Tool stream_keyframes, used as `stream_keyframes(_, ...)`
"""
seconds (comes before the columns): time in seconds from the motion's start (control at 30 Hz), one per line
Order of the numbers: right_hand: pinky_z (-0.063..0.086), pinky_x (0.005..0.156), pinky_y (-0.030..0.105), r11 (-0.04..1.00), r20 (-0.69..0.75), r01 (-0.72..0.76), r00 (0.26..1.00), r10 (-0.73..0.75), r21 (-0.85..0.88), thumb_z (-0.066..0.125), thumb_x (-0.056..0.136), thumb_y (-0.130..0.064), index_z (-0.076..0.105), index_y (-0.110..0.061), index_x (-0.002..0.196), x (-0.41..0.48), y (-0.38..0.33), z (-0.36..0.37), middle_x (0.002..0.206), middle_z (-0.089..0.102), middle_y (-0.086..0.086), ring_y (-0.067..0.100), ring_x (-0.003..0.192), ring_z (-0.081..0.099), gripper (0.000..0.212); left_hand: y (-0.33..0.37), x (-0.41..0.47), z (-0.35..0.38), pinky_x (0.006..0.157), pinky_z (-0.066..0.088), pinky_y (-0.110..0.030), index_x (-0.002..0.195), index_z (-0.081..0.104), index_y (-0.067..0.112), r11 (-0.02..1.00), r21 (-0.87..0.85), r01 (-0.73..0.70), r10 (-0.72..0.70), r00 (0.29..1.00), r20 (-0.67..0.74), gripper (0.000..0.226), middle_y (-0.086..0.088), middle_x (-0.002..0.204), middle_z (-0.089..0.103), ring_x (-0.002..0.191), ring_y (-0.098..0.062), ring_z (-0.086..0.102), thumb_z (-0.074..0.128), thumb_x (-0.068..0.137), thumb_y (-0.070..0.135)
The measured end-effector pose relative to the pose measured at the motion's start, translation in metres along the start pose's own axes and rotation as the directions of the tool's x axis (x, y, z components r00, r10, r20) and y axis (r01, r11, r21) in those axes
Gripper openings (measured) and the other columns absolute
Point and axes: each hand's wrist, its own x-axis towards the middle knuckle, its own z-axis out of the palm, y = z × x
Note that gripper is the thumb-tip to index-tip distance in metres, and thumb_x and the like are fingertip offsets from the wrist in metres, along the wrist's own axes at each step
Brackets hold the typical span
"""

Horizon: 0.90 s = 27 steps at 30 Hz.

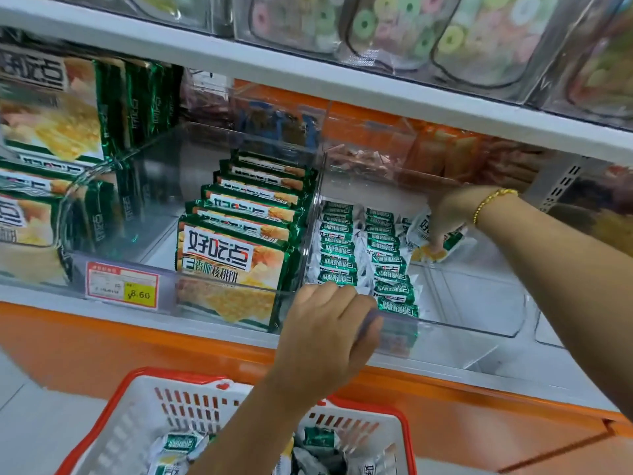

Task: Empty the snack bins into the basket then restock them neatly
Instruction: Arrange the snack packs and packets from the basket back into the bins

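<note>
Furthest left, big green snack bags (51, 114) stand stacked on the shelf (308, 80), pressed against the curved wall of the left bin (113, 166), a clear plastic tub. A red and yellow price tag (122, 284) sits on this tub's front wall. Inside it, toward its right side, a row of large packets (239, 234) stands upright one behind another, faces to the front. Below, in front of the orange shelf base, the basket (113, 406), white with a red rim, holds a loose heap of small green-and-white packets (178, 447). The left hand (329, 323) reaches up over the basket and grips the front rim of the right bin (479, 323) at its left corner, fingers curled over the clear edge. Just behind that hand, two neat rows of small packets (363, 248) run front to back along the left side of the right bin, just beside the wall it shares with its neighbour. The rest of that tub's floor shows bare plastic. Further right, the right hand (445, 217) reaches down into the back of the right bin, and its fingers close over a loose packet (435, 248) lying beside the rows. A gold bracelet (493, 200) circles that wrist. Above, the upper shelf carries clear tubs of pastel ring sweets (411, 25).
</note>
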Motion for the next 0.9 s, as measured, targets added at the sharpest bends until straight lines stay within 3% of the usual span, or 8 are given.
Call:
stream_keyframes(0.1,0.047,0.073,0.026,1.000,-0.051,-0.005,0.999,0.005,0.007,0.074,0.080,-0.034,0.059,-0.004,0.120,-0.003,0.001,0.001,0.107,0.060,0.007,0.021,0.092,0.055,0.052,0.005,0.002,-0.002,0.070,0.031,-0.027,0.085,0.063,0.022,0.999,0.011,0.040,-0.041,0.999,0.020,0.026,0.010,0.075,0.056,0.070,-0.011,0.047,0.042,0.094,0.034)
stream_keyframes(0.2,0.048,0.060,0.025,0.997,-0.194,0.021,0.981,-0.008,0.068,0.070,0.082,-0.024,0.063,-0.002,0.104,0.005,0.007,0.017,0.088,0.061,0.007,0.020,0.080,0.058,0.032,0.011,0.003,-0.009,0.074,0.034,-0.024,0.083,0.062,0.026,0.992,0.021,0.124,-0.126,0.986,0.105,0.030,0.015,0.074,0.056,0.071,-0.007,0.049,0.038,0.094,0.039)
stream_keyframes(0.3,0.043,0.063,0.025,0.973,-0.289,0.112,0.956,-0.050,0.200,0.060,0.085,-0.020,0.058,-0.005,0.093,0.011,0.017,0.036,0.087,0.062,0.011,0.022,0.076,0.056,0.017,0.022,0.019,-0.026,0.081,0.046,-0.025,0.102,0.063,0.028,0.973,0.021,0.229,-0.227,0.943,0.245,0.043,0.015,0.092,0.062,0.087,-0.005,0.056,0.026,0.096,0.047)
stream_keyframes(0.4,0.042,0.069,0.027,0.950,-0.345,0.177,0.935,-0.081,0.257,0.065,0.084,-0.021,0.051,-0.008,0.105,0.003,0.023,0.046,0.097,0.061,0.012,0.025,0.083,0.056,0.028,0.024,0.048,-0.030,0.098,0.037,-0.023,0.137,0.042,0.025,0.976,0.027,0.218,-0.215,0.923,0.319,0.045,0.009,0.132,0.049,0.122,-0.007,0.043,0.025,0.100,0.043)
stream_keyframes(0.47,0.043,0.072,0.028,0.951,-0.375,0.199,0.922,-0.099,0.237,0.067,0.082,-0.026,0.044,-0.008,0.117,0.000,0.027,0.048,0.105,0.058,0.013,0.029,0.094,0.057,0.046,0.025,0.074,-0.019,0.103,0.033,-0.026,0.142,0.036,0.019,0.984,0.032,0.175,-0.173,0.900,0.400,0.045,0.002,0.141,0.043,0.129,-0.013,0.038,0.036,0.100,0.035)
stream_keyframes(0.6,0.051,0.084,0.037,0.964,-0.399,0.208,0.908,-0.127,0.167,0.067,0.080,-0.041,0.035,-0.012,0.130,0.001,0.030,0.048,0.118,0.056,0.016,0.031,0.102,0.058,0.066,0.015,0.122,0.023,0.112,0.028,-0.034,0.147,0.026,0.010,0.988,0.020,0.151,-0.130,0.772,0.623,0.063,-0.009,0.152,0.030,0.139,-0.022,0.027,0.050,0.095,0.035)
stream_keyframes(0.77,0.048,0.084,0.035,0.984,-0.375,0.172,0.909,-0.180,-0.054,0.064,0.085,-0.038,0.036,-0.018,0.136,0.001,0.027,0.055,0.121,0.050,0.013,0.030,0.108,0.056,0.061,-0.004,0.138,0.069,0.120,0.007,-0.038,0.151,-0.004,0.008,0.968,0.182,0.173,-0.247,0.523,0.815,0.088,-0.011,0.159,-0.007,0.147,-0.025,-0.003,0.042,0.094,0.056)
stream_keyframes(0.9,0.045,0.080,0.034,0.973,-0.306,0.165,0.929,-0.208,-0.160,0.054,0.090,-0.021,0.037,-0.015,0.137,0.006,0.021,0.057,0.123,0.048,0.011,0.030,0.111,0.053,0.050,-0.013,0.131,0.076,0.120,0.002,-0.038,0.150,-0.010,0.010,0.948,0.246,0.202,-0.314,0.475,0.822,0.087,-0.007,0.158,-0.016,0.147,-0.023,-0.009,0.033,0.094,0.061)
